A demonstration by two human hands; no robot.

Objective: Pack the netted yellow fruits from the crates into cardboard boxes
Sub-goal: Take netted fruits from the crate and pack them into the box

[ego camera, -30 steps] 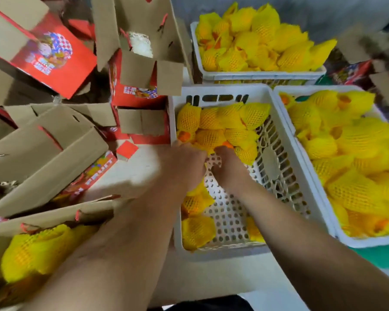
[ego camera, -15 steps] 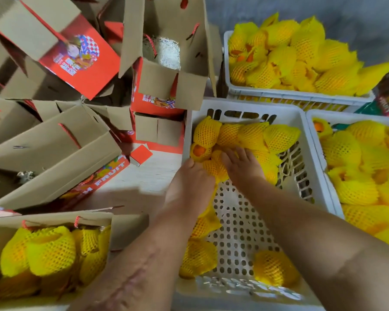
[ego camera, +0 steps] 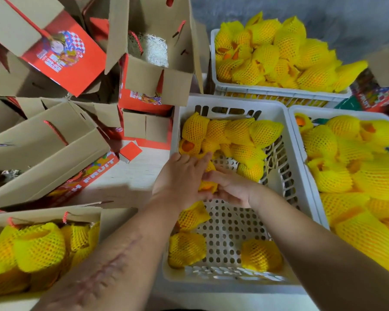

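I've got one netted fruit (ego camera: 208, 187) cupped between my left hand (ego camera: 180, 180) and right hand (ego camera: 231, 189), fingers curled round it from both sides, low in the middle crate (ego camera: 276, 108), so the loose net doesn't slip off as I lift. The open box (ego camera: 112, 217) by my left arm, already partly filled, is where it goes. Half a second ago my hands lay apart on the heap at the crate's far end; now they've closed together nearer me

netted fruit (ego camera: 208, 187) mostly hidden between hands
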